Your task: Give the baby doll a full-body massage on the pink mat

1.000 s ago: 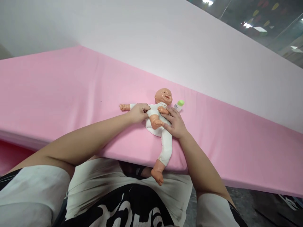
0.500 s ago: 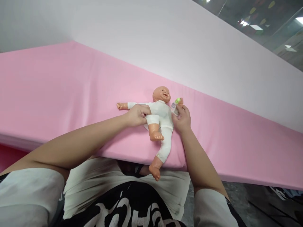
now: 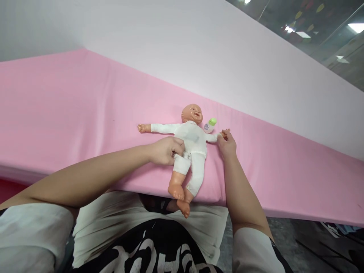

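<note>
A baby doll (image 3: 194,138) with a white cloth body lies face up, its bare feet reaching past the front edge of the pink surface. My left hand (image 3: 167,150) is closed on the white cloth at the doll's hip and upper leg, on the left of the picture. At the right, my right hand (image 3: 227,144) has its fingers pinched round the doll's wrist, and the arm is stretched out sideways. A small clear bottle (image 3: 210,125) with a green cap lies between the doll's head and that arm, touched by neither hand.
The pink padded surface (image 3: 71,102) runs across the view and meets a white wall (image 3: 159,41) behind. A glass pane (image 3: 309,26) sits above the wall at the upper right. Dark thin bars (image 3: 324,250) stand on the floor at the lower right.
My right hand has moved right and slightly down, drawing the doll's arm outward and uncovering the bottle. My left hand has lowered, and the leg beside it now lies straighter toward the edge.
</note>
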Demonstrator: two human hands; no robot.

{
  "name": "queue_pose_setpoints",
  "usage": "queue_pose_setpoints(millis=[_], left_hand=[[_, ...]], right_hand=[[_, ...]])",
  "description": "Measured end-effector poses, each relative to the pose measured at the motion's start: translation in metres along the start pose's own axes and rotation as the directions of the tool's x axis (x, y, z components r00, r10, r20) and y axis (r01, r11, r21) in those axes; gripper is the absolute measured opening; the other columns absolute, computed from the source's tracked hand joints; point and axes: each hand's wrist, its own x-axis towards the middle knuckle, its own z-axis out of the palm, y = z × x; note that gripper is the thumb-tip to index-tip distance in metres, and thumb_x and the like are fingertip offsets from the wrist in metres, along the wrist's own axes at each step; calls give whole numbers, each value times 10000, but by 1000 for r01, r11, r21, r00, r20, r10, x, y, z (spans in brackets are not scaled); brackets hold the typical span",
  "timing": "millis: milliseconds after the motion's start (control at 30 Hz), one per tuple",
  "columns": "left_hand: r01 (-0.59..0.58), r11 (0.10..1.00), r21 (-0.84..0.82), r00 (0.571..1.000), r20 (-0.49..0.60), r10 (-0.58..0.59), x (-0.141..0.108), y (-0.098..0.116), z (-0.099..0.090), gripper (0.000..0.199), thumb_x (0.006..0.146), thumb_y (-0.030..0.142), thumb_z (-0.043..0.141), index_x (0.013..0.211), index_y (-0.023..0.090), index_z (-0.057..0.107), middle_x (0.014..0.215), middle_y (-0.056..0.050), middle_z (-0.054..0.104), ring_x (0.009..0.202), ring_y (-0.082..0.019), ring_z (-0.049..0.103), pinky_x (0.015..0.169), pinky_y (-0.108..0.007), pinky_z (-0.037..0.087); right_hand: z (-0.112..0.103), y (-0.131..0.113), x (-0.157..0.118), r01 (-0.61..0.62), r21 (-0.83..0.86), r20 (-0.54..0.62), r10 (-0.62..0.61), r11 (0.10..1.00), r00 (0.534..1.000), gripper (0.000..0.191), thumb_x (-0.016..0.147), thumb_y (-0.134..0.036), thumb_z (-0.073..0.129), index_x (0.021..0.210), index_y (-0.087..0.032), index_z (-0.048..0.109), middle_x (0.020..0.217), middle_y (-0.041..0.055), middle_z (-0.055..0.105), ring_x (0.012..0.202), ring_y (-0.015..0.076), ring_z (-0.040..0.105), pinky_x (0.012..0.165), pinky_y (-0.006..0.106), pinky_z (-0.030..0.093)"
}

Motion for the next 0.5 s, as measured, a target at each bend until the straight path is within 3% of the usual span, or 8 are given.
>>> queue_pose_setpoints(millis=[100,167,233,333,400,500], left_hand=[[41,999,-13,981,-187,-43,2,-8,-5,53,773,176,717,780,182,769,867,-41,703,767,-156,678,696,-262,523],[105,994,37,945,-315,-88,4,-15,-8,109,756,158,681,809,178,775,906,-49,732,831,-178,700,748,-280,545],[190,978,81,901,-410,-140,7,-23,-9,142,739,163,646,808,173,770,910,-52,744,862,-194,705,770,-296,554],[314,946,74,848,-470,-245,9,-38,-10,163,720,197,608,786,169,754,882,-49,747,830,-200,701,727,-299,549],[356,933,50,840,-455,-296,10,-46,-10,197,711,210,592,809,166,757,878,-44,748,811,-197,699,705,-293,542],[364,930,40,846,-431,-313,10,-52,-10,220,718,224,590,838,165,764,887,-41,750,807,-192,698,700,-288,536]], right_hand=[[7,-25,-12,288,33,-22,-287,957,958,479,967,-504,617,1389,-285,675,1512,83,631,1412,298,589,1222,569,434],[15,-43,-20,483,9,13,-483,876,876,444,998,-488,588,1395,-309,678,1564,70,590,1474,303,531,1256,591,382],[24,-56,-26,605,-16,89,-602,796,794,455,1012,-472,571,1435,-324,653,1645,51,508,1556,310,432,1292,618,312],[39,-67,-32,700,-4,268,-674,714,689,469,1021,-474,565,1452,-308,650,1703,41,429,1618,311,325,1324,623,247],[45,-69,-33,721,4,379,-669,693,640,453,1027,-485,564,1419,-292,683,1697,51,438,1611,311,341,1326,613,253],[49,-70,-34,719,-32,448,-633,694,631,468,1022,-511,574,1397,-262,705,1681,83,457,1592,322,371,1324,612,262]])
